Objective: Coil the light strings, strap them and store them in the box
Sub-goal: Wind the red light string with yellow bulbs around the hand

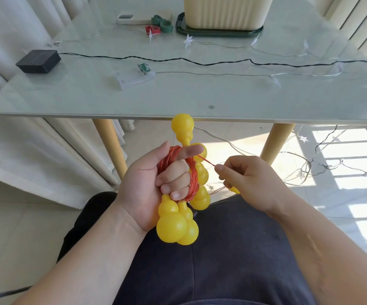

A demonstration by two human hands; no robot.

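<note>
Table: pale glossy glass-topped table (68, 93) on wooden legs, filling the far half. Smooth and reflective, so thin wire will probably slide around on it.
Box: cream ribbed plastic box (224, 12) at the far edge, sitting on a dark green tray or lid (255, 33), can't tell which.
Gourd string: yellow plastic gourd bulbs (171, 225) on an orange-red wire coil (192, 177), held near, over the lap, just below the table's near edge. One bulb pokes up on the far side and a bunch hangs on the near side.
Handling guess: bulbs look light, hollow, hard and slick. Wire is thin, springy-looking and keen to tangle or pop loose. Better to grab the wire bundle than the bulbs, and strap across the bundle's middle.
Left hand (143, 188): clamped on the coil, fingers curled through the loop, index finger straight across the top.
Right hand (246, 179): just right of the coil, apart from the left, pinching the loose strand taut. One more bulb peeks out underneath.
Other strings: black wire (200, 62) and clear star-shaped light string (188, 40) stretched left to right across the table, spilling to the floor at right, not yet coiled.
Small stuff: black square box (38, 60) far left, clear battery case (132, 79) mid-table, green strap (163, 23) and red strap (152, 29) beside a white phone (127, 18), just left of the box.
</note>
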